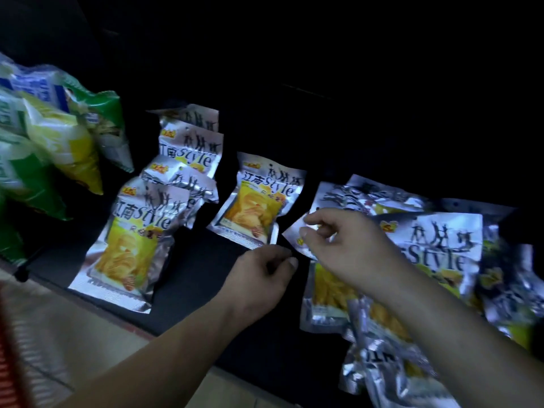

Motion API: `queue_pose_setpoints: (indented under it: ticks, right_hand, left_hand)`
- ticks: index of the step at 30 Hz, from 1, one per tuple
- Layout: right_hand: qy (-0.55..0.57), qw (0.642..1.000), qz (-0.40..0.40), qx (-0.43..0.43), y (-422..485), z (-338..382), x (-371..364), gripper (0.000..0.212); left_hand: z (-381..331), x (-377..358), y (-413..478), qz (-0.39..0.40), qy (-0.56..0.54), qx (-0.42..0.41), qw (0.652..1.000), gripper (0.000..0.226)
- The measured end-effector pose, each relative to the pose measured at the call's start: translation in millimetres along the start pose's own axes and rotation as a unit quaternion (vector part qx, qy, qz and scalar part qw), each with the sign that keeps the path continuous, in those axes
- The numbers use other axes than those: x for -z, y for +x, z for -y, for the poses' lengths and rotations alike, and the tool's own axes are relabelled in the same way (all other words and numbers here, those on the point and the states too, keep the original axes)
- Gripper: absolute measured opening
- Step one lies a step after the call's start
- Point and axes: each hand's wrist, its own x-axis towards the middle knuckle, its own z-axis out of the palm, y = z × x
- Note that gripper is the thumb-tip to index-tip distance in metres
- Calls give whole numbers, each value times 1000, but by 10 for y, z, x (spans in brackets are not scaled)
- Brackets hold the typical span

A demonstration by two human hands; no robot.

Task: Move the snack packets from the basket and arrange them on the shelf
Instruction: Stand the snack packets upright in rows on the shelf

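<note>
Silver snack packets with yellow chips lie on a dark shelf (191, 278). An overlapping row of packets (138, 231) runs back at the left, and a single packet (253, 201) lies flat in the middle. A loose pile of packets (429, 245) covers the right side. My right hand (344, 248) pinches the top corner of one packet (294, 237) at the pile's left edge. My left hand (262, 278) hovers just below that corner with fingers curled, thumb against forefinger, and nothing visible between them.
Green and yellow snack bags (59, 148) stand crowded at the shelf's left end. A red ribbed object (8, 354), blurred, sits at the lower left edge over a pale floor (73, 334). The back of the shelf is in darkness.
</note>
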Motion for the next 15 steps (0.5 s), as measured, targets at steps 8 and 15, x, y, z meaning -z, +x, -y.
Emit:
queue_pose_setpoints:
  ticks: [8, 15]
  right_hand:
    - [-108, 992, -63, -7, -396, -337, 708, 14]
    - [-41, 997, -68, -4, -646, -714, 673, 32]
  left_hand:
    - [-537, -540, -346, 76, -115, 20, 990, 20]
    - [-700, -1047, -399, 34, -71, 39, 996, 29]
